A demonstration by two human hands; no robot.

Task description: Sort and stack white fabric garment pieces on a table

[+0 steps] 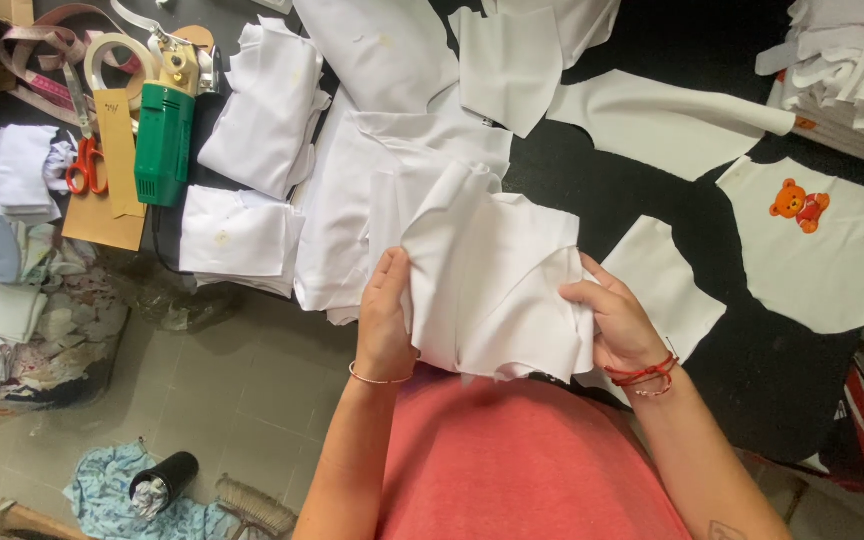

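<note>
Both my hands hold a bundle of white cut fabric pieces (492, 280) above the near edge of a black table (782, 370). My left hand (384, 315) grips the bundle's left edge, with a thin bracelet on the wrist. Gripping the right edge is my right hand (617, 325), which wears red cord bracelets. The bundle is folded and lifted towards my chest. More white fabric pieces (382, 170) lie spread on the table just behind it.
A green electric cutter (164, 140), red-handled scissors (85, 165), tape roll (117, 55) and brown card (112, 190) lie at far left. A white piece with a bear print (812, 245) lies right. Fabric stacks (847, 70) sit far right. Scraps and a black cup (164, 480) are on the floor.
</note>
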